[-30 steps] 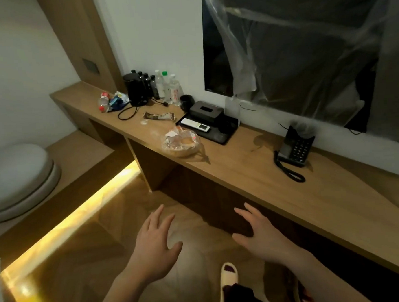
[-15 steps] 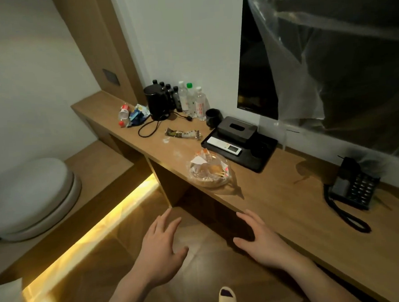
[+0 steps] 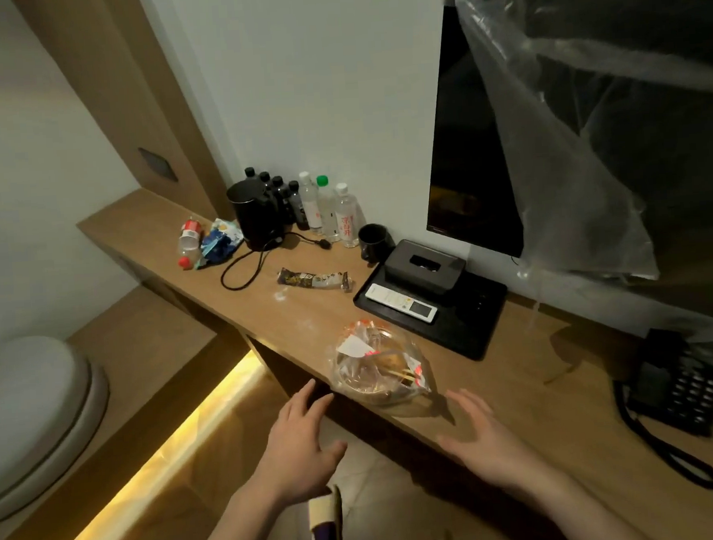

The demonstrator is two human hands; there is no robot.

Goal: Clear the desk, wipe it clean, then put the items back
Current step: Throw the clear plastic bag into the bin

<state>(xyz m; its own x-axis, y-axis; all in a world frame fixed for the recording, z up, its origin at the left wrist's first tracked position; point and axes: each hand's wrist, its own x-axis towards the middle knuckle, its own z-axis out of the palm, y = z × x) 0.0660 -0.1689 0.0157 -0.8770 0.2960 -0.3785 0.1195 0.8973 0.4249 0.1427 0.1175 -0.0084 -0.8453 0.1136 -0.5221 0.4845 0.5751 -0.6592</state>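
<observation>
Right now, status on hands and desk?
Left hand open, right hand open, both empty. Bagged bowl at desk edge, untouched. Nothing blocking.

Dim, soft view; warm floor-strip glow (image 3: 158, 461); edges perhaps warped.

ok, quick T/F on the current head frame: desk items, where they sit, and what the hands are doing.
1. Both hands hold nothing: true. The left hand and right hand are open, fingers spread.
2. The remote lies on the black tray: true.
3. The kettle is plugged into the wall: false. Its cord lies loose on the desk.
4. The bagged food bowl sits at the back by the wall: false. It is at the front edge, near the hands.
5. The telephone is left of the tray: false. It is to the right.
</observation>
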